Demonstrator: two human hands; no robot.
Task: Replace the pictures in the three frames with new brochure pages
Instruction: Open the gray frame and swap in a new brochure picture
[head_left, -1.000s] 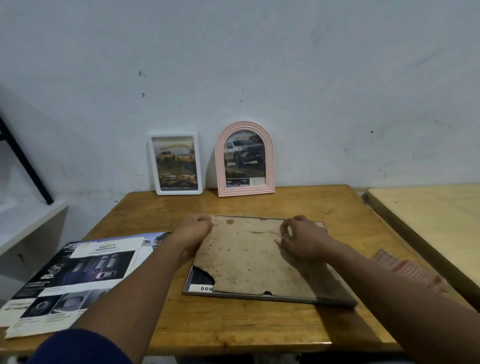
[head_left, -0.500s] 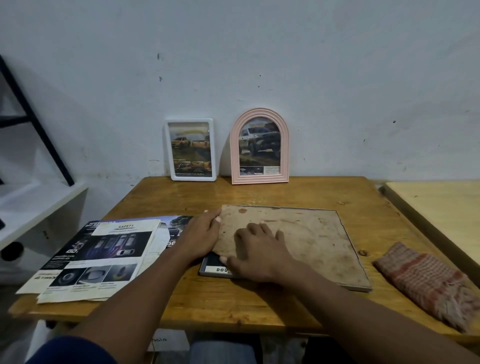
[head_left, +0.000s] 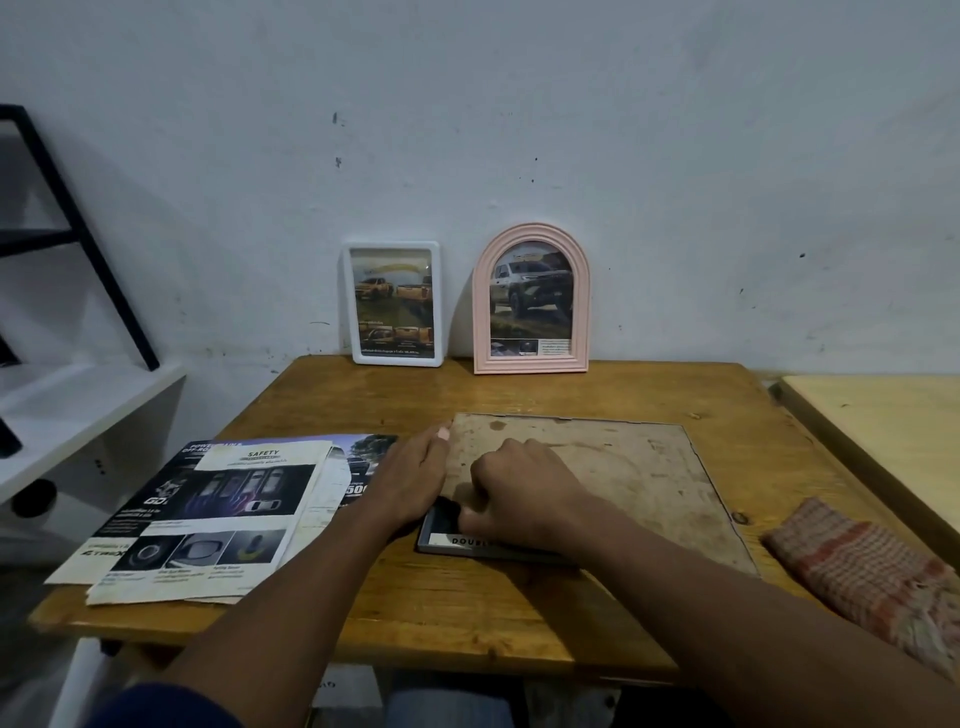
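- Hand positions have changed over the last second – both hands have left the far edge of the backing board (head_left: 613, 467) and come to its left end.
- Right hand (head_left: 524, 493): lay flat on the board half a second ago. It is now curled at the torn near-left corner, knuckles up. The fingertips are hidden, so an actual grip on the board cannot be confirmed.
- Left hand (head_left: 410, 483): fingers straight, holding nothing, laid along the left edge of the large frame (head_left: 519, 555) to steady it.
- Large frame: face down on the tabletop (head_left: 467, 613), near centre, board in place. The old picture (head_left: 447, 525) shows only through the torn corner.
- Probable step – lifting the board out at that corner. The board is already broken there, so a slow, even lift is advised.
- Brochure pages (head_left: 218, 509): stacked just left of the frame, within reach.
- White frame (head_left: 392, 304) and pink arched frame (head_left: 531, 299): upright against the far wall, each with a truck picture.
- Cloth (head_left: 862, 571): near right.
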